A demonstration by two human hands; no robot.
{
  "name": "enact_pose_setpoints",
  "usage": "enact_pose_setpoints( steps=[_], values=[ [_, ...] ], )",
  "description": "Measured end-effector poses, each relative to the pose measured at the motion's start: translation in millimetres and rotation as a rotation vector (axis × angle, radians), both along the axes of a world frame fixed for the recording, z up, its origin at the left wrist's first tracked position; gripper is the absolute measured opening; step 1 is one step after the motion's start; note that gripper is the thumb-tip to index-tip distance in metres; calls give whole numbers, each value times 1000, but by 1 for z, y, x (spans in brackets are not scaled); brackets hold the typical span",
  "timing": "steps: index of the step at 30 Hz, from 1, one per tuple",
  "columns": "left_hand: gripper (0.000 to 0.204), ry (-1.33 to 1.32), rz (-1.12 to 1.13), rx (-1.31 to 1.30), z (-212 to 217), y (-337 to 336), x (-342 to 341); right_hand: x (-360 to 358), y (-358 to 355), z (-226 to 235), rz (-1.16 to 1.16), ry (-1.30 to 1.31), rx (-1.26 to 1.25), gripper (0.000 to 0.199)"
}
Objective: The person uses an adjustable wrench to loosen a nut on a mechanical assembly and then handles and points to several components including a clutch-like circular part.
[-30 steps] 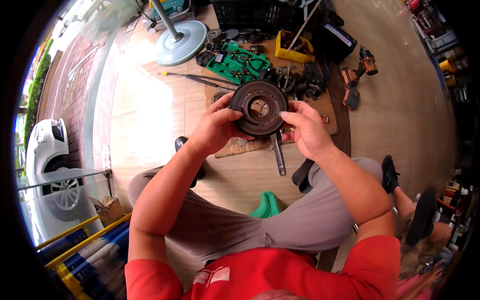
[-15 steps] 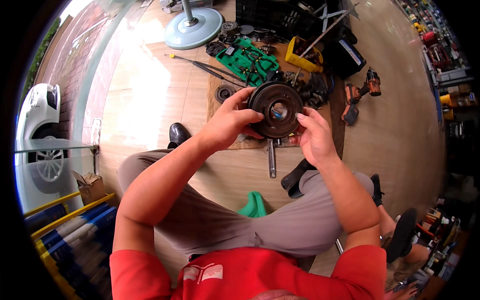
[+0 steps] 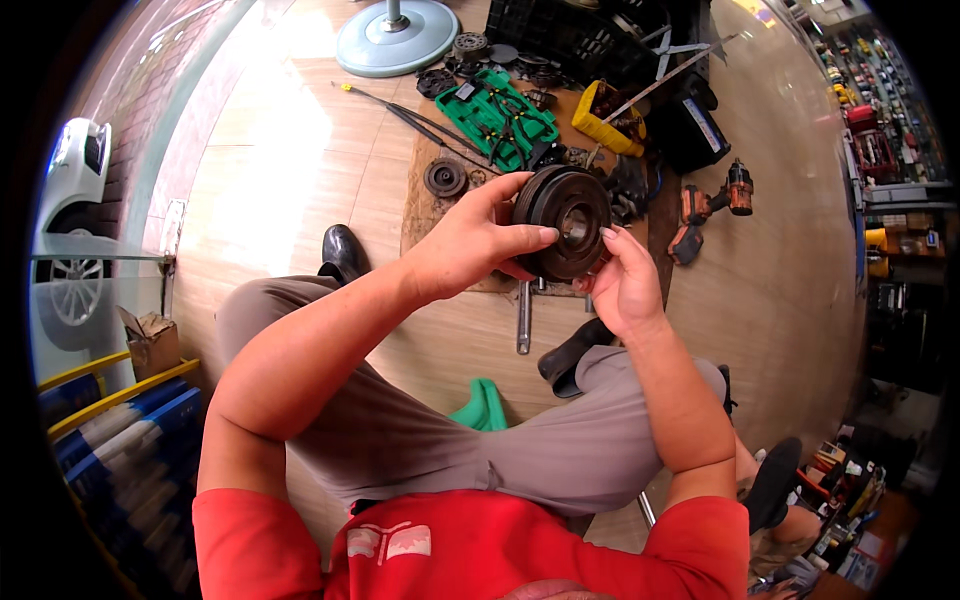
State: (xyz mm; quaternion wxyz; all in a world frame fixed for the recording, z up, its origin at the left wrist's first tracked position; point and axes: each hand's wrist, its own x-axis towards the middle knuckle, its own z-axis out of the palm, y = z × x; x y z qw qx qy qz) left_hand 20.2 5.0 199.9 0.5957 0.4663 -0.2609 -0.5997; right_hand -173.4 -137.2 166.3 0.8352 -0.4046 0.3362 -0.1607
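Note:
A dark, round pulley (image 3: 552,200) with a grooved rim and a hole through its middle is held up between my two hands, tilted so its face and grooved side both show. My left hand (image 3: 478,236) grips it from the left, thumb on the face, other fingers partly hidden behind. On the right edge, the thumb and fingertips of my right hand (image 3: 632,282) pinch the pulley. Beneath it lies a brown board (image 3: 425,225) with a smaller round part (image 3: 445,177) on it. A wrench-like metal tool (image 3: 524,318) sticks out toward me.
Beyond the pulley lie a green tool case (image 3: 500,120), a yellow tray (image 3: 600,118) and a black crate (image 3: 570,45). An orange cordless driver (image 3: 738,188) stands at right. My legs flank a green object (image 3: 482,405). Another person's shoe (image 3: 775,482) shows lower right.
Both hands have turned the pulley, so more of its grooved side shows and its face points further right. The view has shifted slightly.

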Motion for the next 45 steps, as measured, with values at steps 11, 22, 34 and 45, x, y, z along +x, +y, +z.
enact_pose_setpoints(
  steps=[11,22,34,45],
  values=[
    [61,42,-50,-50,4,3,1,3,4,3,39,25,124,29],
    [67,-153,-56,-101,-4,0,-8,6,17,7,110,-101,55,66],
    [46,-882,98,-323,9,12,-29,0,20,-1,59,-210,244,97],
    [10,-1025,74,-297,0,11,-19,3,20,3,145,-274,304,101]
  ],
)
